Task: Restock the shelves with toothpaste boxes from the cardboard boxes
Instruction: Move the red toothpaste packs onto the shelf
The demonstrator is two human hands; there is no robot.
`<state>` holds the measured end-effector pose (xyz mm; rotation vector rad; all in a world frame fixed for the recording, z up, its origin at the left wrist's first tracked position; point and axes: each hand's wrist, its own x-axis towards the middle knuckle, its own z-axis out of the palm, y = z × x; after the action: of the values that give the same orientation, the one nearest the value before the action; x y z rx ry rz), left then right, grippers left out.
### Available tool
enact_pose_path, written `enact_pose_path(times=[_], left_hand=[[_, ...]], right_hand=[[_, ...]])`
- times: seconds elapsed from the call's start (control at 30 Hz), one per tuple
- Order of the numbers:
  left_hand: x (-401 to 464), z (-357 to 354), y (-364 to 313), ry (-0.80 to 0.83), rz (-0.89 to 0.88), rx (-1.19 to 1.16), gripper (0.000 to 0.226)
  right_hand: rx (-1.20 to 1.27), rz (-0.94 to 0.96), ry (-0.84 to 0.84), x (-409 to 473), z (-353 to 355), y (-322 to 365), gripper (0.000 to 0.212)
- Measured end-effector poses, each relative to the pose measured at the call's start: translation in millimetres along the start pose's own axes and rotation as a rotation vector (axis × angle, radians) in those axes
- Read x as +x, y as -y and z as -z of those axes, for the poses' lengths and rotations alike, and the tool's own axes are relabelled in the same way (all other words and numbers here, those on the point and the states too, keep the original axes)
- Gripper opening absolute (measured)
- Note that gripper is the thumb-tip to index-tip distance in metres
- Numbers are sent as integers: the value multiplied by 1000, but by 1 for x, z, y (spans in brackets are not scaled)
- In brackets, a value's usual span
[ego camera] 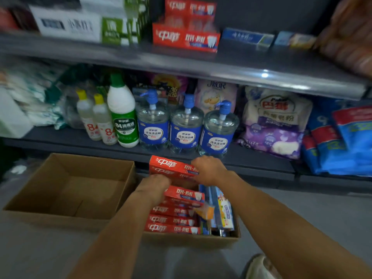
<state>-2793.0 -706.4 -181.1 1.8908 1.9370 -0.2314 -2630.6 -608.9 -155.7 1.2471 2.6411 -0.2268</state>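
Note:
A cardboard box (189, 240) on the floor holds several red toothpaste boxes (173, 220) stacked flat, with blue and white packs beside them at the right. My right hand (209, 170) grips the right end of a red toothpaste box (169, 165) lifted above the carton. My left hand (155, 188) holds another red toothpaste box (185, 195) at its left end, just over the stack. On the top shelf (181, 61) stands a stack of the same red toothpaste boxes (185, 38).
An empty open cardboard box (66, 190) sits on the floor to the left. The lower shelf (261, 160) carries disinfectant bottles (122, 117), blue pump bottles (186, 127) and detergent bags (275, 121). Blue toothpaste boxes (247, 38) lie right of the red stack.

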Motion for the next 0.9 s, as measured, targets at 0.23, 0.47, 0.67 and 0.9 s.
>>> enact_pose_path(times=[0.23, 0.47, 0.67, 0.9], left_hand=[[-58, 72, -8, -167, -7, -56, 24], [-103, 152, -18, -333, -35, -30, 47], [-113, 217, -21, -404, -46, -42, 40], [-87, 283, -7, -459, -67, -84, 51]], right_hand=[[-24, -8, -130, -45, 77, 5, 34], [-81, 6, -237, -77, 174, 3, 27], [-125, -20, -328, -75, 246, -8, 35], [-141, -32, -389, -32, 304, -33, 34]])
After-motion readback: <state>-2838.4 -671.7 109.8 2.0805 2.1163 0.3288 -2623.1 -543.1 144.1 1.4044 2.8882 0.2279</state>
